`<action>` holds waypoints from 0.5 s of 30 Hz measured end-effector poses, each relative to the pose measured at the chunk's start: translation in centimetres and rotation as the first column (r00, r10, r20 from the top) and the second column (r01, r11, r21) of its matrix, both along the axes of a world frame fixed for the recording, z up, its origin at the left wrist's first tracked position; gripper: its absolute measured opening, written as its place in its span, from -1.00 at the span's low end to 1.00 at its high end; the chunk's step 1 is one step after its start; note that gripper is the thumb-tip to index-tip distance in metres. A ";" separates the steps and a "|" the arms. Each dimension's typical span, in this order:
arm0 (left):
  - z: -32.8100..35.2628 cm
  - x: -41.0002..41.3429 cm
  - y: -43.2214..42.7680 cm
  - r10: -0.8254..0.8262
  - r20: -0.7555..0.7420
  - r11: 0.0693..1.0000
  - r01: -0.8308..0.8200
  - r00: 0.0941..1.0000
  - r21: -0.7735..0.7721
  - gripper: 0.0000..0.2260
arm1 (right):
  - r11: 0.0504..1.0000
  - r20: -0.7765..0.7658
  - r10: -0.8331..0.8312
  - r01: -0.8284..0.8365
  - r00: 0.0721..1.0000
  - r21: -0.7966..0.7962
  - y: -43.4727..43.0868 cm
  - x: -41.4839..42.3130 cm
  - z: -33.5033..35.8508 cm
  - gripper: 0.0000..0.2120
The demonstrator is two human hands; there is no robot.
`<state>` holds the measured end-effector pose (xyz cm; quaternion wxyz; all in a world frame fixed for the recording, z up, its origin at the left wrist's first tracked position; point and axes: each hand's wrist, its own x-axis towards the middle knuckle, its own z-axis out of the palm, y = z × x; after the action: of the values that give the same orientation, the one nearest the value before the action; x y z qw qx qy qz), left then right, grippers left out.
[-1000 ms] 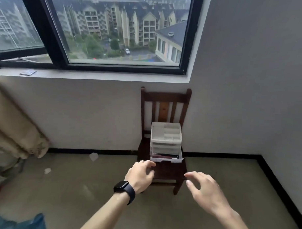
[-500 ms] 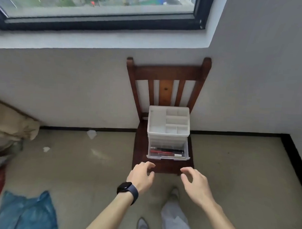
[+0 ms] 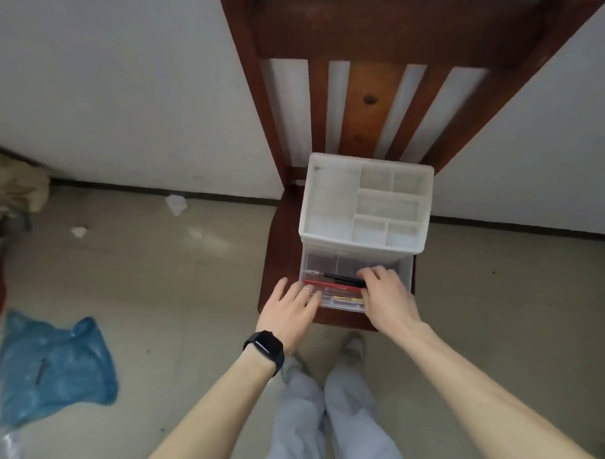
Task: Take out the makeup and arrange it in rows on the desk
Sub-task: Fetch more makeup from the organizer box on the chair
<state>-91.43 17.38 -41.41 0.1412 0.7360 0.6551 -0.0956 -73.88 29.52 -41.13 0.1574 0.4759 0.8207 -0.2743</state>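
Makeup (image 3: 326, 292) lies in the pulled-out clear drawer (image 3: 322, 262) at the bottom of a white organizer (image 3: 307, 202), which stands on the seat of a wooden chair (image 3: 370, 29). At least 3 slim pieces lie flat, long axes running left to right across the drawer: a black pencil (image 3: 339, 276) at the back, a red pencil (image 3: 328, 284) just in front of it, and a pale yellowish piece (image 3: 346, 300) nearest the front wall. Which end is the tip is too blurred to tell. The right hand (image 3: 388, 297) covers their right ends, fingers curled down into the drawer; thumb and fingertips are hidden, so whether it grips anything cannot be told. The left hand (image 3: 288, 313), fingers nearly straight, rests against the drawer's front left corner and holds nothing.
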 end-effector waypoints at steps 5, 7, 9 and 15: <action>-1.5 -0.3 0.4 -0.094 -0.006 0.983 0.094 0.996 0.156 -0.65 | 0.983 0.122 0.164 -0.173 0.979 0.066 1.2 -0.3 -2.5 -0.60; -2.0 -0.6 0.4 -0.121 -0.022 0.974 0.123 0.992 0.188 -0.65 | 0.973 0.134 0.205 -0.217 0.970 0.082 1.5 -0.4 -2.8 -0.61; -2.4 -1.0 0.2 -0.133 -0.026 0.972 0.135 0.991 0.191 -0.64 | 0.962 0.148 0.247 -0.261 0.957 0.081 1.6 -0.6 -3.2 -0.60; -2.6 -1.0 1.0 -0.134 -0.049 0.969 0.141 0.990 0.201 -0.62 | 0.952 0.167 0.294 -0.303 0.941 0.036 2.5 -0.8 -2.9 -0.71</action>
<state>-92.40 18.34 -44.01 0.0465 0.7885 0.6112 -0.0502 -74.67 32.05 -44.04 0.2475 0.3709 0.8762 -0.1830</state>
